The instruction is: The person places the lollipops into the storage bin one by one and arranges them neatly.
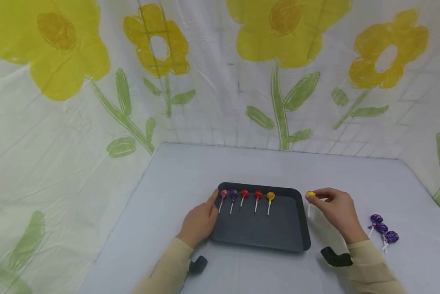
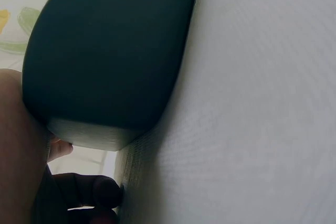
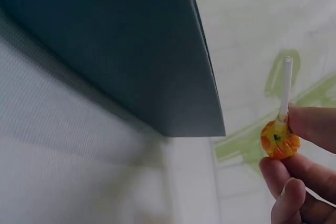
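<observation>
My left hand (image 1: 199, 222) holds the left rim of a dark grey tray (image 1: 256, 237), its index finger stretched along the edge. Several lollipops lie in a row along the tray's far side: a pink one (image 1: 224, 193), a purple one (image 1: 233, 194), two red ones (image 1: 244, 193) and an orange one (image 1: 270, 196). Just outside the tray's right rim, my right hand (image 1: 335, 210) pinches a yellow-orange lollipop (image 3: 281, 140) by its wrapped head between thumb and fingers. The stick hangs downward in the head view. In the left wrist view the tray's outer side (image 2: 110, 51) fills the upper left.
Several purple lollipops (image 1: 381, 228) lie in a cluster on the white table (image 1: 132, 245), right of my right forearm. A white curtain (image 1: 212, 110) with yellow flowers hangs behind the table. Black straps (image 1: 336, 257) sit at both wrists.
</observation>
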{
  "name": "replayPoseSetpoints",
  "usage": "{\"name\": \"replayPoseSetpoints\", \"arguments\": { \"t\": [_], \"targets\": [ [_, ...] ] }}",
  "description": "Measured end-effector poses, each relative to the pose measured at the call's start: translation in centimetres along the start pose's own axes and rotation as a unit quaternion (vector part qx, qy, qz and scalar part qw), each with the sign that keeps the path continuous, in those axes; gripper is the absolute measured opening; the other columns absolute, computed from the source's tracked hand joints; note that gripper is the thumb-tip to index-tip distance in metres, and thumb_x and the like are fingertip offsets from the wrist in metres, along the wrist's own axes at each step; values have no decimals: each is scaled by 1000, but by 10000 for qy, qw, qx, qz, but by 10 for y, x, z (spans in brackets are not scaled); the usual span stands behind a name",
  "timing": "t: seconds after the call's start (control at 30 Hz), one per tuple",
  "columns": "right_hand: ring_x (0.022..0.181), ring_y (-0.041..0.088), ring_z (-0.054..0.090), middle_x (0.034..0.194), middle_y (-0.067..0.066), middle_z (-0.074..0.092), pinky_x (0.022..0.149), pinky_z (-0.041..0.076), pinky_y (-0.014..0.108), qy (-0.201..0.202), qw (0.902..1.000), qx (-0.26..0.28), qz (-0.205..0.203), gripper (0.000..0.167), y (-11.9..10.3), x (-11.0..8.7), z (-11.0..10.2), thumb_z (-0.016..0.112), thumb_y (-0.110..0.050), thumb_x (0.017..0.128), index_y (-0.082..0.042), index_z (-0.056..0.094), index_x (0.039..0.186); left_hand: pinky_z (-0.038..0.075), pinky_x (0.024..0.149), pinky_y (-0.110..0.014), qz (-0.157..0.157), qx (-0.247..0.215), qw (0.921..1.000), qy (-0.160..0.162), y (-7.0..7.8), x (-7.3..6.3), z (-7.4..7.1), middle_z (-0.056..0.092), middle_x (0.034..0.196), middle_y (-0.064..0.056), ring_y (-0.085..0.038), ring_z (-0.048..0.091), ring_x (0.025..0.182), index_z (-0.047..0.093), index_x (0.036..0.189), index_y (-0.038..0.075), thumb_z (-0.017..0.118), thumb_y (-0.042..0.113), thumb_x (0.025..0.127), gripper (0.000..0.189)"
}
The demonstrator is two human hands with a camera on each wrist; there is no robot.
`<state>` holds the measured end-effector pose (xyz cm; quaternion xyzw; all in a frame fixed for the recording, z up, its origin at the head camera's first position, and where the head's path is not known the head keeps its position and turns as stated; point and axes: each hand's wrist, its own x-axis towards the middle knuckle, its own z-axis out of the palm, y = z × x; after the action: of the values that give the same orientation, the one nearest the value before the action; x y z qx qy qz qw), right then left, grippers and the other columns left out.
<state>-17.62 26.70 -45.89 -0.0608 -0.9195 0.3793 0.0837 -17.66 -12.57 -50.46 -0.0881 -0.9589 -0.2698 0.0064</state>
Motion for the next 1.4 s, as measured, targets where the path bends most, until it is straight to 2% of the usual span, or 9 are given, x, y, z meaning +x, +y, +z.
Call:
{"name": "replayPoseSetpoints", "arguments": {
  "t": [0.37, 0.77, 1.4],
  "targets": [
    [88, 25, 63, 111, 19, 76, 65, 49, 33, -286, 9996, 1, 6, 49, -11, 2, 9, 80, -45, 92, -2, 78, 115, 34, 54, -32, -7, -28, 10000, 9, -1, 0, 0, 44, 61, 3, -14, 38, 53, 43, 162, 18, 44, 24, 106, 56],
    [88, 25, 63, 109, 18, 76, 68, 48, 35, -285, 9995, -27, -119, 45, -18, 5, 19, 81, -43, 91, -3, 79, 113, 33, 52, -32, 21, -37, 10000, 47, 0, 0, 0, 43, 60, 3, -14, 37, 51, 44, 162, 17, 44, 23, 106, 56],
    [94, 31, 67, 107, 16, 78, 69, 50, 37, -471, 9978, -191, -413, 43, -29, 10, 14, 80, -39, 93, -2, 79, 114, 34, 53, -33, -41, -42, 10000, 28, -3, 1, 3, 44, 61, 2, -15, 37, 52, 42, 163, 20, 44, 24, 106, 57]
  ]
}}
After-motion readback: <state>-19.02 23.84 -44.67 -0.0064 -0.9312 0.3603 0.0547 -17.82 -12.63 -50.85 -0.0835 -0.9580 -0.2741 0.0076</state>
